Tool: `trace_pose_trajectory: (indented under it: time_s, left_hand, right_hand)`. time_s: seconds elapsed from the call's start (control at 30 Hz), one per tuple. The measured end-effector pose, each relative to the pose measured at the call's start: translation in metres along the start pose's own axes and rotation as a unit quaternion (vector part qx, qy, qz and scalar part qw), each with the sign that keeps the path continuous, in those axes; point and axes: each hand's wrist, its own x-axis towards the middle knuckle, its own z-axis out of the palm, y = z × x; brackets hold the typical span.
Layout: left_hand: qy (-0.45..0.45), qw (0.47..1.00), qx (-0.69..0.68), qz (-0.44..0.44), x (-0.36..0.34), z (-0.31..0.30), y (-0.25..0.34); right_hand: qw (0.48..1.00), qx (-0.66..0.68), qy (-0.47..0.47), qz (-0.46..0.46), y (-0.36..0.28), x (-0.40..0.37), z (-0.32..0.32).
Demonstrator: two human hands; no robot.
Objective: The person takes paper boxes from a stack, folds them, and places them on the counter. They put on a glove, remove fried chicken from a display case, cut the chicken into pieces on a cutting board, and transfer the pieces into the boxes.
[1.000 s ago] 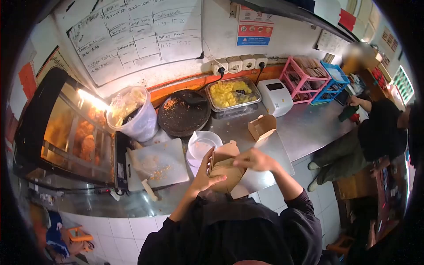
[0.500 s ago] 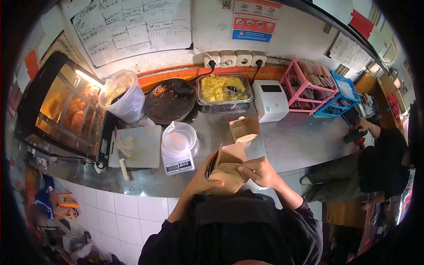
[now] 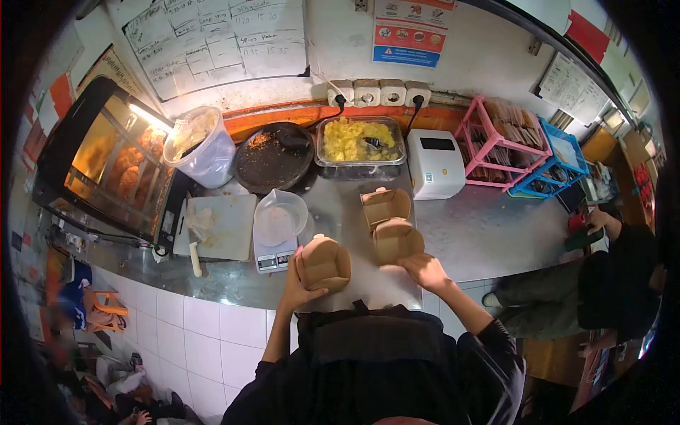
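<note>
My left hand (image 3: 303, 280) is closed around the side of a brown cardboard food box (image 3: 326, 265), its inside facing up. At the near right corner of a second cardboard box (image 3: 399, 243), my right hand (image 3: 425, 270) grips the edge with thumb and fingers. Just behind that box, a third cardboard box (image 3: 386, 207) stands open on the steel counter (image 3: 358, 273). Left of my left hand is a white kitchen scale (image 3: 276, 259) with a clear plastic jug (image 3: 281, 216) on it.
A cutting board (image 3: 237, 227) with a knife (image 3: 195, 260) lies at the left, beside a lit food warmer (image 3: 106, 166). Along the wall are a plastic bucket (image 3: 205, 159), a dark stone mortar (image 3: 275, 166), a tub of yellow food (image 3: 358, 140) and a white printer (image 3: 437, 170). A person (image 3: 616, 273) stands right.
My hands have moved apart. The box pieces held together in front of me are now two separate boxes, one in each hand; the right one sits against the box on the counter.
</note>
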Motion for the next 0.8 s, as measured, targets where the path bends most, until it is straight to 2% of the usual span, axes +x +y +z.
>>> trace_pose_trajectory:
  time_s: [0.07, 0.17, 0.2, 0.3, 0.37, 0.43, 0.53, 0.6, 0.63, 0.7, 0.73, 0.8]
  left_hand:
    - [-0.008, 0.997, 0.065, 0.042, 0.010, 0.006, -0.002]
    - [-0.042, 0.999, 0.016, 0.017, 0.021, 0.018, -0.018]
    - [-0.042, 0.999, 0.016, 0.024, 0.025, 0.023, -0.016]
    - [-0.033, 0.999, 0.008, 0.042, 0.035, 0.034, -0.018]
    - [-0.039, 0.998, 0.001, 0.039, 0.036, 0.038, -0.023]
    - [-0.040, 0.998, -0.016, 0.038, 0.040, 0.039, -0.023]
    - [-0.036, 0.998, -0.032, 0.038, 0.038, 0.040, -0.021]
    - [-0.033, 0.998, -0.008, 0.049, 0.038, 0.038, -0.030]
    - [-0.038, 0.994, 0.064, 0.077, 0.040, 0.037, -0.033]
    - [-0.047, 0.969, 0.206, 0.128, 0.042, 0.032, -0.034]
    - [-0.047, 0.988, 0.119, 0.084, 0.041, 0.031, -0.038]
    - [-0.046, 0.997, -0.058, -0.001, 0.038, 0.030, -0.050]
  right_hand:
    - [0.993, -0.009, -0.070, 0.092, 0.011, 0.007, 0.006]
    - [0.999, -0.020, 0.010, 0.035, 0.020, 0.040, -0.006]
    - [0.998, -0.020, 0.052, 0.021, -0.001, 0.057, -0.036]
    - [0.995, 0.041, 0.088, -0.022, -0.020, 0.098, -0.027]
    - [0.997, 0.072, 0.025, -0.002, -0.040, 0.132, -0.009]
    - [1.000, 0.000, 0.027, -0.002, -0.047, 0.160, 0.019]
    - [0.981, 0.015, -0.190, -0.045, -0.021, 0.194, 0.064]
    - [0.973, 0.022, -0.199, -0.112, -0.020, 0.204, 0.041]
    - [0.967, 0.025, -0.206, -0.146, -0.020, 0.207, 0.029]
    - [0.966, 0.051, -0.223, -0.124, -0.016, 0.213, 0.021]
    - [0.964, 0.064, -0.230, -0.114, -0.013, 0.217, 0.016]
    - [0.971, 0.125, -0.152, -0.138, -0.009, 0.232, -0.024]
